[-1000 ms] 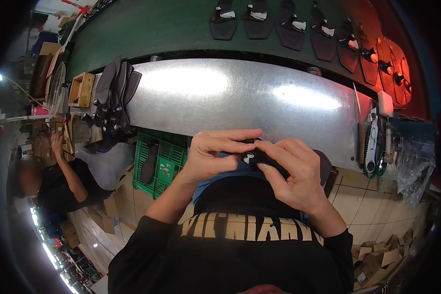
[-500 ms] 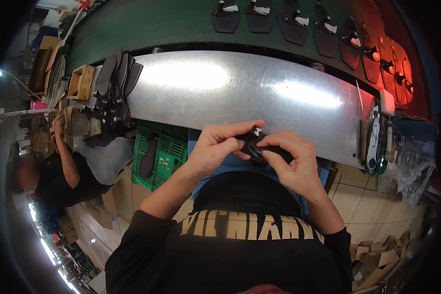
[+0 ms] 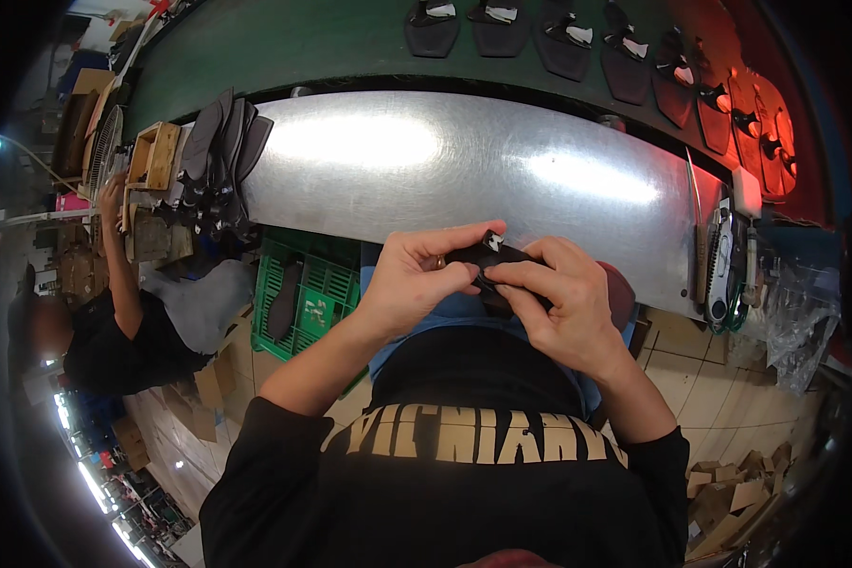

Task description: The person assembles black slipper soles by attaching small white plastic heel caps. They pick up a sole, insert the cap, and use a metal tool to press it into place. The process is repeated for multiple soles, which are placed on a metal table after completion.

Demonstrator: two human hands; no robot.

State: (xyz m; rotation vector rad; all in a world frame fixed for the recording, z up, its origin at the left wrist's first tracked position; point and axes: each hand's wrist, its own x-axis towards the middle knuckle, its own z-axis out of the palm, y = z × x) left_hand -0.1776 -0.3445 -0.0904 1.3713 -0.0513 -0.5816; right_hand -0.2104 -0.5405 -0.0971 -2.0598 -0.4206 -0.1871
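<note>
Black shoe piece (image 3: 490,257) between left hand (image 3: 417,284) and right hand (image 3: 563,308); green crate (image 3: 303,289) nearby.

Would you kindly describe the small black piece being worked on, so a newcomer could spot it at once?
Start at the shiny metal table; just in front of its near edge, the left hand and right hand meet. The small black piece is pinched between them, unlike the black shoe parts lying on the green belt.

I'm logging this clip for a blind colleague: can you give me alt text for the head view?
Both hands, left hand and right hand, hold a small black piece between them above the person's lap, in front of a shiny metal table. Black sole-shaped parts line a green belt beyond, and a green crate sits below to the left.
</note>
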